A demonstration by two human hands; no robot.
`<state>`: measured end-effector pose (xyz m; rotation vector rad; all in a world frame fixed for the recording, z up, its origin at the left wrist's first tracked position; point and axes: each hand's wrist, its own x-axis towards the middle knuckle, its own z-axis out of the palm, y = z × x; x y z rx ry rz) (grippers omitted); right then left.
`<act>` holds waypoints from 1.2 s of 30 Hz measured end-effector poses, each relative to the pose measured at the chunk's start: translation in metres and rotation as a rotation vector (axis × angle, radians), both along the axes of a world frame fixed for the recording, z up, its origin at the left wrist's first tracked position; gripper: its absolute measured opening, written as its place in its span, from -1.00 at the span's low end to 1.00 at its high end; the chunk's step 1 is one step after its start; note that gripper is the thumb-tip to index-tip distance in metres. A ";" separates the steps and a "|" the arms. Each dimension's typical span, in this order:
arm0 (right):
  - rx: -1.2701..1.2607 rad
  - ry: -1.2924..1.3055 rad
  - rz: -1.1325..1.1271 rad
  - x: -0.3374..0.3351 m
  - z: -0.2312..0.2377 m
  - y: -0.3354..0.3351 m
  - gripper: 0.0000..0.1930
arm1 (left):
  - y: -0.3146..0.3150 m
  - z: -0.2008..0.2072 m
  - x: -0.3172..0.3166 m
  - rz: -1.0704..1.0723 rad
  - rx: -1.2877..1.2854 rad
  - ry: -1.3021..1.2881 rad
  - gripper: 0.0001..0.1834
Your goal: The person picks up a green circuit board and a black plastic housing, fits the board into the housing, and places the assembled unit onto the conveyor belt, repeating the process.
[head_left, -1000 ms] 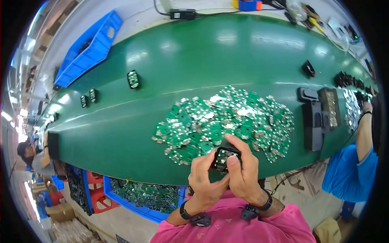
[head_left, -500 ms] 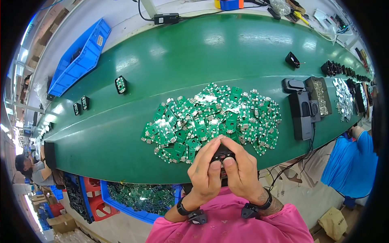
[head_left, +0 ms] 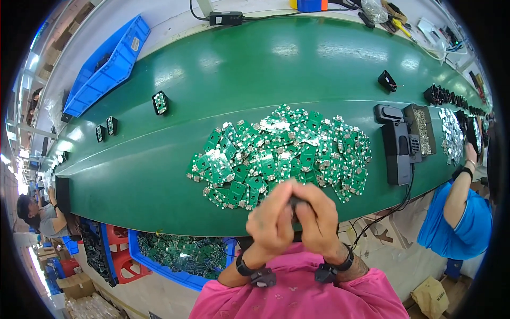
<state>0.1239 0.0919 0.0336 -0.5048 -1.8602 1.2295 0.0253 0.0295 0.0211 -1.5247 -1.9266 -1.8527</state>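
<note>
Between hands (head_left: 270, 220): black case (head_left: 295, 201), axis hidden

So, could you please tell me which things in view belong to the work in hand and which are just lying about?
Apparently in use:
black object, mostly hidden between left hand and right hand
pile of green circuit boards just beyond them

Seemingly just lying about:
blue bin at the upper left
black cable box at the top

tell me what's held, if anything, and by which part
A dark object, held between the left hand and the right hand, both cupped around it. It is too blurred and covered to tell which part is gripped.
</note>
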 end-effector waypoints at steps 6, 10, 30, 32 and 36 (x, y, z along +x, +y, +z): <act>-0.359 -0.218 0.068 -0.003 0.010 0.012 -0.36 | 0.015 0.002 -0.042 -0.129 -0.256 -0.572 -0.66; -0.442 -0.238 0.125 0.011 -0.004 0.012 -0.49 | 0.017 0.025 -0.094 -0.326 -0.139 -1.299 -0.63; -0.242 -0.432 0.034 0.029 -0.015 -0.002 -0.75 | 0.099 -0.025 -0.288 0.215 -0.485 -0.087 -0.80; -0.240 -0.435 0.030 0.030 -0.017 -0.004 -0.75 | 0.106 -0.029 -0.301 0.260 -0.545 0.001 -0.86; -0.228 -0.454 0.052 0.029 -0.021 -0.005 -0.75 | 0.106 -0.057 -0.338 0.414 -0.587 0.182 -0.85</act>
